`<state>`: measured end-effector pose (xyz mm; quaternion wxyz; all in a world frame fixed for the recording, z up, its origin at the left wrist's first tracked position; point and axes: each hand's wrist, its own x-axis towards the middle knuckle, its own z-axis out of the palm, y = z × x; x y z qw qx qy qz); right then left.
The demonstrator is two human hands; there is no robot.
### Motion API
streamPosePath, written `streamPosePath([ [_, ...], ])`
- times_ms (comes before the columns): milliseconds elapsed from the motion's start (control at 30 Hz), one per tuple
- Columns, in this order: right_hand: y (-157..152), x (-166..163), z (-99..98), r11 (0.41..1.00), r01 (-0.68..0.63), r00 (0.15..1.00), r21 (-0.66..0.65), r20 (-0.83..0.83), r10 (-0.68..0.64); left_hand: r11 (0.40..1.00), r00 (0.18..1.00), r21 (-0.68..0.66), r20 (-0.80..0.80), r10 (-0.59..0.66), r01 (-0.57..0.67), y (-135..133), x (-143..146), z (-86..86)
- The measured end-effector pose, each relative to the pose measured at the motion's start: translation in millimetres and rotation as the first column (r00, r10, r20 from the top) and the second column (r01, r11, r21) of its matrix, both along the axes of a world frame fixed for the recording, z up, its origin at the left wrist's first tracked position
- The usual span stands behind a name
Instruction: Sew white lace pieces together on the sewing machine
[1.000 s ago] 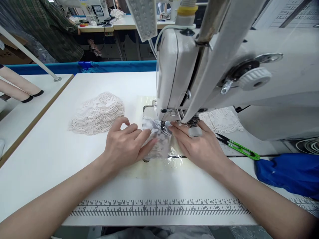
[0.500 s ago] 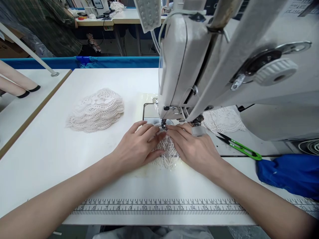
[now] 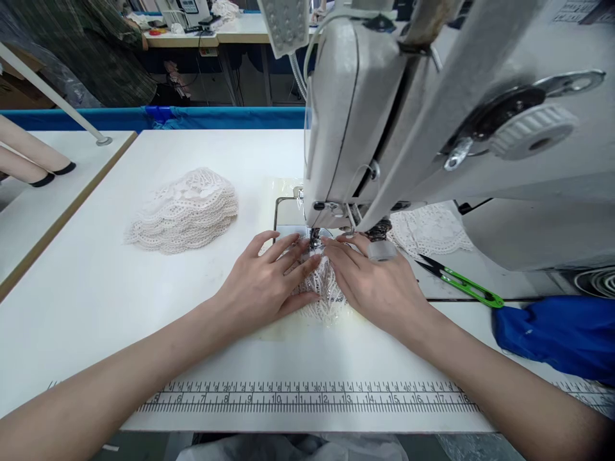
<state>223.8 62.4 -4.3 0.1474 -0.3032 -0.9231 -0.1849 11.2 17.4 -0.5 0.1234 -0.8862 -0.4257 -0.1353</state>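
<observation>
A piece of white lace [image 3: 327, 285] lies under the presser foot [image 3: 314, 238] of a sewing machine [image 3: 358, 121]. My left hand [image 3: 264, 278] rests on the lace's left side, open, its fingers spread and tips close to the foot. From the right, my right hand [image 3: 372, 278] lies over the lace, open, with fingers stretched out side by side and fingertips just right of the foot. A pale band is on one of its fingers. Part of the lace is hidden beneath both hands.
A stack of lace pieces [image 3: 185, 211] sits left of the machine; more lace [image 3: 430, 230] lies behind my right hand. Green thread snips [image 3: 468, 287] and blue cloth [image 3: 557, 339] are at right. A ruler strip [image 3: 298, 397] runs along the front edge. Another person's sleeve [image 3: 108, 32] shows at back left.
My left fingers have spread a little farther apart on the lace. My right hand stays in nearly the same place. The whole view has shifted very slightly.
</observation>
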Motion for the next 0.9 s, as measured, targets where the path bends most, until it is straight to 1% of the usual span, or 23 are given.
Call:
streamPosePath([
  [433,2.6,-1.5,-0.5,1.000,0.005,1.000,0.022,-0.003,-0.005,0.999,0.999,0.020,0.024,0.032,-0.033,2.1,1.8,-1.5],
  [567,3.6,-0.3,-1.0,0.999,-0.040,0.998,0.030,-0.040,0.041,0.998,0.999,0.043,0.022,0.040,-0.041,2.3,1.9,-0.3],
  [633,2.8,1.1,0.5,0.996,-0.093,0.991,0.016,-0.095,0.094,0.996,0.999,0.087,0.040,0.002,-0.005,0.8,1.0,1.0],
  [700,1.1,2.9,3.3,0.985,-0.170,0.975,-0.014,-0.151,0.166,0.990,0.994,0.118,0.063,-0.087,0.079,-1.8,-0.8,2.4],
  [800,-2.1,5.1,7.7,0.961,-0.271,0.947,-0.061,-0.196,0.254,0.968,0.973,0.131,0.070,-0.222,0.212,-6.1,-3.7,3.0],
  [833,-2.9,5.5,8.7,0.952,-0.293,0.940,-0.085,-0.209,0.270,0.963,0.969,0.144,0.062,-0.240,0.229,-7.2,-4.3,2.8],
  [900,-3.7,5.7,9.7,0.936,-0.319,0.930,-0.149,-0.240,0.279,0.961,0.972,0.170,0.048,-0.229,0.218,-8.0,-4.1,1.7],
])
